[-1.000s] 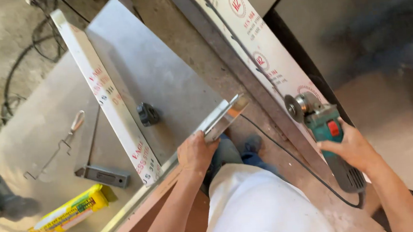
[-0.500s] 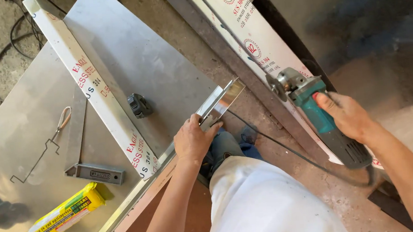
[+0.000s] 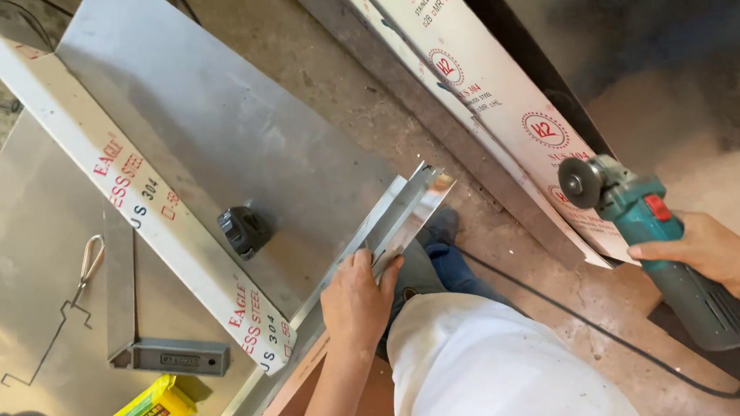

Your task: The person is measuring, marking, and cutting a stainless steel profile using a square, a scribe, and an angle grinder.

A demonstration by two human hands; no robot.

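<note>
Left hand (image 3: 358, 300) still pins the metal strip (image 3: 394, 224) on the sheet (image 3: 229, 131); right hand (image 3: 704, 250) has swung the gripped grinder (image 3: 649, 237) closer, disc clear

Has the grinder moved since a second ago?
Yes. The grinder in the right hand has swung its disc closer to the shiny metal strip.

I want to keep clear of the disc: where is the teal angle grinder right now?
In the head view the teal angle grinder is at the right, held in the right hand, its disc beside the leaning white-filmed steel sheet.
</note>
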